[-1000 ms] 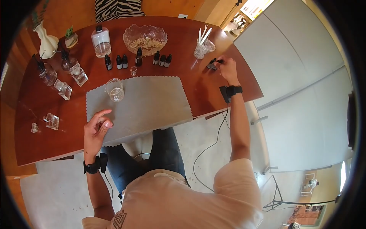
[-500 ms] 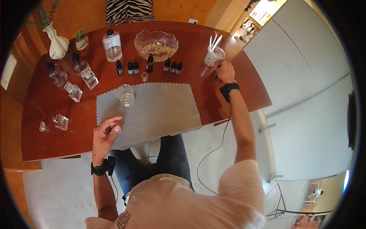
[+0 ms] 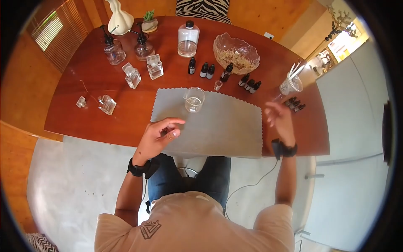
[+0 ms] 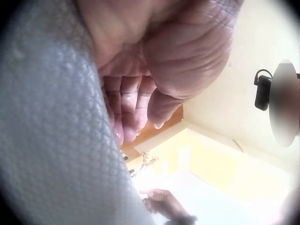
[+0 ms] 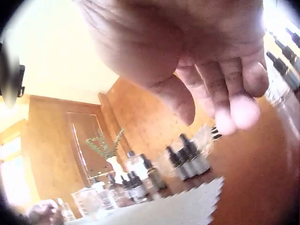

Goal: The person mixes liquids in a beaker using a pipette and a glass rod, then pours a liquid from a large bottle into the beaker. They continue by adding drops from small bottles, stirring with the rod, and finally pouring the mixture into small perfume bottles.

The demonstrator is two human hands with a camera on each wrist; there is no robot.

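Note:
My left hand (image 3: 158, 136) is held over the left front part of the grey cloth (image 3: 222, 126), its fingers loosely bent with nothing in them. The right hand (image 3: 280, 122), blurred, hovers at the cloth's right edge, empty, its fingers loosely bent; the right wrist view shows the same hand (image 5: 201, 70) with no object in it. Just beyond it, small black-capped bottles (image 3: 294, 103) stand at the table's right. A glass beaker (image 3: 194, 101) rests on the cloth's back left, with a tiny glass cup (image 3: 218, 85) behind the cloth edge.
Along the back are dark dropper bottles (image 3: 192, 66), a large clear bottle (image 3: 187, 42), a glass bowl (image 3: 236, 54) and a cup of white sticks (image 3: 290, 85). Square glass bottles (image 3: 155, 67) and spray bottles (image 3: 113, 52) stand left; a vase (image 3: 120, 19) is behind them.
The right hand has left the small bottles at the table's right and moved back toward the cloth, its fingers spreading. The head view has turned rightward. The left hand stays near the cloth.

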